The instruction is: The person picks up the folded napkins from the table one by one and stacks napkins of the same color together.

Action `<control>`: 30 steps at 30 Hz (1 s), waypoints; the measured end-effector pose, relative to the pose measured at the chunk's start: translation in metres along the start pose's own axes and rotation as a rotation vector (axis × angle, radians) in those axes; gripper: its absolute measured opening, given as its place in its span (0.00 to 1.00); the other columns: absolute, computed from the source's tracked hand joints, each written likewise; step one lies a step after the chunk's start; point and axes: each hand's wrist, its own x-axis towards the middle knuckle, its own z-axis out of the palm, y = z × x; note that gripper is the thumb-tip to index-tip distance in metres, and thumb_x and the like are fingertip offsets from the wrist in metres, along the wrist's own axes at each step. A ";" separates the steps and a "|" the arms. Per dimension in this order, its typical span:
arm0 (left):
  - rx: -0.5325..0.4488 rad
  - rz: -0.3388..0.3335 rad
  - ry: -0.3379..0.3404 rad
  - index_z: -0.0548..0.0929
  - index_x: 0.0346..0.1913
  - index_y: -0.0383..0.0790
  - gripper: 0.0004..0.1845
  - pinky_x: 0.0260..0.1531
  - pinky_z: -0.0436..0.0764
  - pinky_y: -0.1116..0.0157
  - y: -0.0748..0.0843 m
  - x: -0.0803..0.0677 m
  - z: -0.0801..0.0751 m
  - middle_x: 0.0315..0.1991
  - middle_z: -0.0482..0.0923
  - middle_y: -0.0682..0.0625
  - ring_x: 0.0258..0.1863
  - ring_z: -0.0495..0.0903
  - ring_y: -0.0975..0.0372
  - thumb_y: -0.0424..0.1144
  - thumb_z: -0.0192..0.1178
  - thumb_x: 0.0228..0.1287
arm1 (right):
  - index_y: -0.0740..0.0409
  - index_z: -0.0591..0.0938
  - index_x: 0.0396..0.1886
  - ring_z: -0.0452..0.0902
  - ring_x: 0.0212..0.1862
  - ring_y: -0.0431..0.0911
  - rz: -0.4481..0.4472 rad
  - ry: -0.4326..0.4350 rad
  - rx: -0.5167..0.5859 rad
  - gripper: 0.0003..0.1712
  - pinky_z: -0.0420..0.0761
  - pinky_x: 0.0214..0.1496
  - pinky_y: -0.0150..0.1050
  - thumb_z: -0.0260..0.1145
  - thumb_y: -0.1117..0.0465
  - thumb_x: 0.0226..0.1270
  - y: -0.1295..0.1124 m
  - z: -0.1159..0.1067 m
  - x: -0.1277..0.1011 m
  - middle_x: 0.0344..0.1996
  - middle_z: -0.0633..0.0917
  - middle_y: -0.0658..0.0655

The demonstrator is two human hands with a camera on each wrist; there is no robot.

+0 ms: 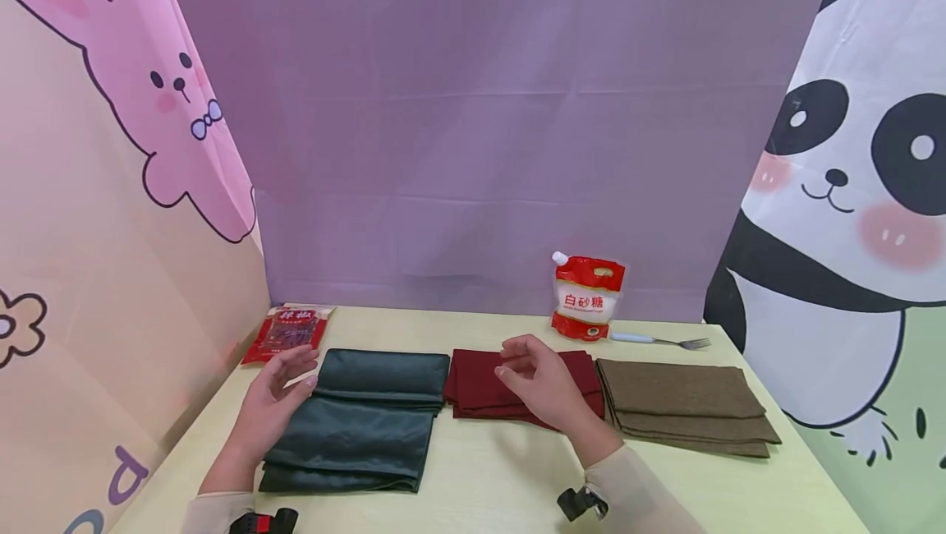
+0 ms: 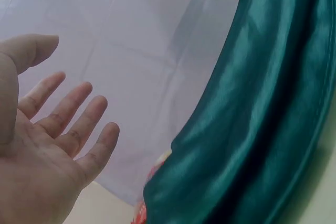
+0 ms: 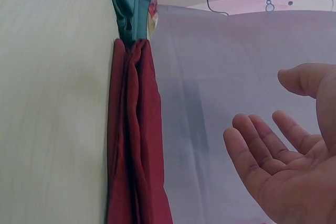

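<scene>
Three folded cloths lie in a row on the table. The dark green satiny cloth [image 1: 355,435] is at the left, with my left hand [image 1: 273,402] raised beside its left edge, fingers loosely bent and holding nothing. In the left wrist view that hand [image 2: 52,145] shows an empty palm next to the green cloth [image 2: 252,103]. My right hand [image 1: 543,382] hovers over the dark red cloth [image 1: 480,386] in the middle, hiding part of it. From the right wrist view the hand [image 3: 283,161] is empty and apart from the red cloth [image 3: 139,140]. A brown cloth [image 1: 680,394] lies at the right.
At the back left lies a red packet [image 1: 291,333]. A red and white spouted pouch [image 1: 587,300] stands at the back right, with a white-handled fork [image 1: 658,341] beside it. A purple curtain [image 1: 473,123] hangs behind the pale table [image 1: 488,476].
</scene>
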 end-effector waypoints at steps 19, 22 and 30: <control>0.156 -0.194 0.011 0.72 0.72 0.34 0.26 0.53 0.75 0.78 -0.024 -0.005 -0.013 0.69 0.75 0.35 0.67 0.74 0.42 0.39 0.63 0.78 | 0.54 0.79 0.62 0.82 0.52 0.49 -0.002 -0.110 0.020 0.23 0.86 0.52 0.40 0.74 0.60 0.71 -0.002 0.038 0.001 0.55 0.83 0.58; 0.174 -0.195 0.003 0.72 0.72 0.32 0.26 0.52 0.75 0.78 -0.031 -0.005 -0.015 0.69 0.75 0.34 0.67 0.74 0.40 0.36 0.63 0.77 | 0.57 0.79 0.62 0.82 0.52 0.50 -0.001 -0.133 0.022 0.24 0.86 0.50 0.39 0.75 0.59 0.70 -0.003 0.043 0.001 0.56 0.83 0.59; 0.215 -0.204 0.023 0.73 0.71 0.34 0.26 0.54 0.77 0.75 -0.030 -0.009 -0.022 0.68 0.75 0.35 0.67 0.75 0.42 0.39 0.64 0.76 | 0.60 0.79 0.62 0.82 0.50 0.50 0.007 -0.173 0.040 0.25 0.87 0.45 0.38 0.76 0.59 0.69 -0.005 0.055 -0.001 0.55 0.83 0.61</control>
